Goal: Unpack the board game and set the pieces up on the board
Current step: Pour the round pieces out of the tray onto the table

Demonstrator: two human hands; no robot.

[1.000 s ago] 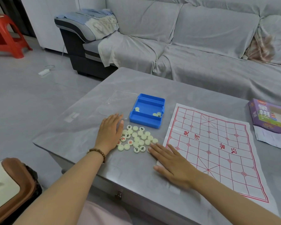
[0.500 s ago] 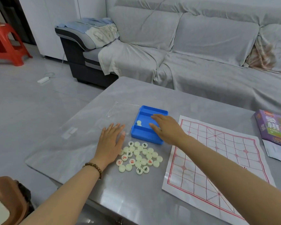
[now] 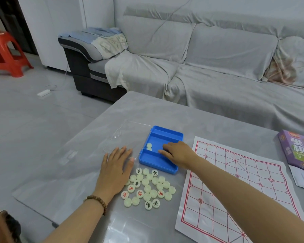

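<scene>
A blue plastic tray (image 3: 156, 163) sits on the grey table (image 3: 147, 109), with cream round pieces (image 3: 149, 146) at the left end of its divider. My right hand (image 3: 178, 153) reaches into the tray, fingers stretched left along its floor; anything under the palm is hidden. Several cream round pieces (image 3: 147, 188) with red or black characters lie in a loose pile in front of the tray. My left hand (image 3: 115, 168) rests flat on the table, touching the pile's left side. The paper board (image 3: 244, 181) with its red grid lies spread out to the right.
A clear plastic lid (image 3: 123, 135) lies left of the tray. The purple game box (image 3: 297, 151) and a white leaflet (image 3: 303, 178) are at the table's right edge. A grey sofa (image 3: 209, 67) stands behind the table. On the floor at the far left is a red stool (image 3: 5, 53).
My right hand lifted off the table beside the board, moved up into the blue tray and now lies further inside it. My left hand has stayed beside the pile.
</scene>
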